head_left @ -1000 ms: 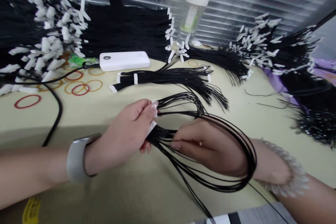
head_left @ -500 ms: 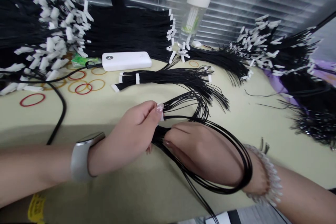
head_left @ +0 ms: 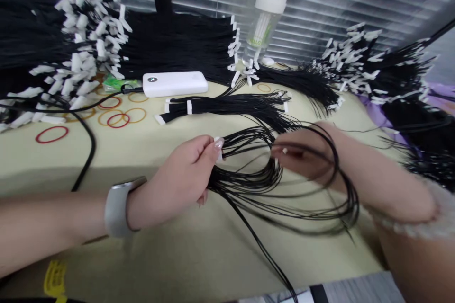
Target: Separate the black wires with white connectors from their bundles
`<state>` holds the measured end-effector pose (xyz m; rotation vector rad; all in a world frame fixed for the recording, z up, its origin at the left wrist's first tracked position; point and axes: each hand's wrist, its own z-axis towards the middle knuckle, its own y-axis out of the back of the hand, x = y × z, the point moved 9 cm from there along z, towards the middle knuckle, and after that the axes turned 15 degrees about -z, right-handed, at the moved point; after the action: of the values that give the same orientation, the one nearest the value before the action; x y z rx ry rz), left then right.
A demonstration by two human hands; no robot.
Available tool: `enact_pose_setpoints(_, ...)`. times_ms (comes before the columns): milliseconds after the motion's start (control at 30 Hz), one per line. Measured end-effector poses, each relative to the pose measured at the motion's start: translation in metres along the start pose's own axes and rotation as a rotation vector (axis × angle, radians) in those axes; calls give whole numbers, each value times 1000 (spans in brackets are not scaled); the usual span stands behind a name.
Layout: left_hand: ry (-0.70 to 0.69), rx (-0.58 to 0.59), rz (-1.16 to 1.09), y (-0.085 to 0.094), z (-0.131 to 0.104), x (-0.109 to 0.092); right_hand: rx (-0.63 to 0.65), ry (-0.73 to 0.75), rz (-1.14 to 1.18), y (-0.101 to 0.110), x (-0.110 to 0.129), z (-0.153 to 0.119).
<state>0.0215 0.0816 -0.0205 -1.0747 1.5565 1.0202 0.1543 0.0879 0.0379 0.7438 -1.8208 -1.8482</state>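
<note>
With the left hand [head_left: 181,175] pinching the white-tagged end of the black cord bundle [head_left: 256,175] just above the counter [head_left: 149,246], the right hand [head_left: 305,156], blurred but seemingly closed on strands, should draw them taut and evenly away from the left fingers.

Left hand [head_left: 185,175] pinches black cords [head_left: 256,177]; right hand [head_left: 305,156] threads loop.
</note>
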Motion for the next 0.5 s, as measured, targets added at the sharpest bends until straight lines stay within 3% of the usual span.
enact_pose_setpoints(67,8,-2,13,0,0,0,-178,-318,39,23,-54,-7)
enact_pose_setpoints(133,15,-3,28,0,0,0,-469,-562,312,42,-97,-23)
enact_pose_setpoints(233,30,-10,45,0,-1,0,-781,-672,852,43,-126,-36)
enact_pose_setpoints(300,40,-9,50,0,-1,0,-859,-699,1003,40,-126,-39)
enact_pose_setpoints(367,58,-5,41,0,-1,2,-842,-657,959,42,-109,-36)
enact_pose_setpoints(500,68,11,22,-1,-2,3,-488,-347,660,34,-40,-11)
